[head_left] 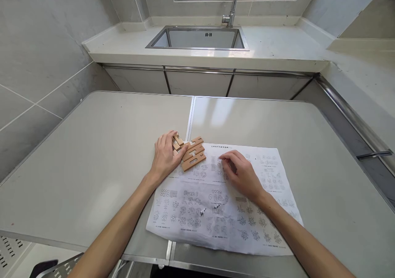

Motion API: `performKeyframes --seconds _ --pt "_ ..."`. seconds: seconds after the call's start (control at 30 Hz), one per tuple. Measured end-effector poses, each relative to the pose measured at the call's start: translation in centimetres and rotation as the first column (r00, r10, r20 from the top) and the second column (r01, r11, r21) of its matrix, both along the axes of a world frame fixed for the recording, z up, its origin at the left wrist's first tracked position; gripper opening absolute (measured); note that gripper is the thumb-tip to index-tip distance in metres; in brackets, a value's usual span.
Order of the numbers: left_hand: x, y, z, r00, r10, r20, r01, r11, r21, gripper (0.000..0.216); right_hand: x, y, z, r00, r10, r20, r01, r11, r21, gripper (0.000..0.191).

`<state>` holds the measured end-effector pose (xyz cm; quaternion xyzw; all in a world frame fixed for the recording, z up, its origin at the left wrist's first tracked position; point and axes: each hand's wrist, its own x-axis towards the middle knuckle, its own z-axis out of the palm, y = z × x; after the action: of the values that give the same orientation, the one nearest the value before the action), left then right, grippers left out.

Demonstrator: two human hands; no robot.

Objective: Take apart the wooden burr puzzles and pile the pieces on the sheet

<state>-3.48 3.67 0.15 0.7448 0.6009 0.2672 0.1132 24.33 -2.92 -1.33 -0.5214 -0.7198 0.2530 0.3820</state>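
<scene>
My left hand [165, 154] is curled round a group of light wooden puzzle pieces [176, 143], its thumb across their near side. Beside the thumb lie several flat, notched wooden pieces [194, 160], one with a long slot and a number on it. They rest at the upper left of a creased instruction sheet [197, 187] printed with small diagrams. My right hand [242, 173] is over the sheet's upper middle, fingers bent, index fingertip and thumb close together at the print. Nothing shows between them.
The sheet lies on a pale folding table [92, 146] with a seam down its middle. Two small dark-and-white marks or bits are on the sheet. Beyond the table stand a counter [277, 39], a steel sink [197, 48] and a faucet [230, 18]. A tiled wall [46, 64] borders the left.
</scene>
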Motion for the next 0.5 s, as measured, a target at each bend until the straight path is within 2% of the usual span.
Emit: performKeyframes --seconds 0.27,0.5 --pt "-0.57 0.49 -0.28 0.999 0.028 0.043 -0.028 0.999 0.015 0.045 0.02 0.05 -0.08 1.000 0.000 0.000 0.000 1.000 0.008 0.016" --pt "-0.90 0.70 -0.37 0.998 0.017 0.057 -0.018 1.000 0.015 0.046 0.08 -0.03 0.09 1.000 0.005 -0.003 -0.005 1.000 -0.007 0.016"
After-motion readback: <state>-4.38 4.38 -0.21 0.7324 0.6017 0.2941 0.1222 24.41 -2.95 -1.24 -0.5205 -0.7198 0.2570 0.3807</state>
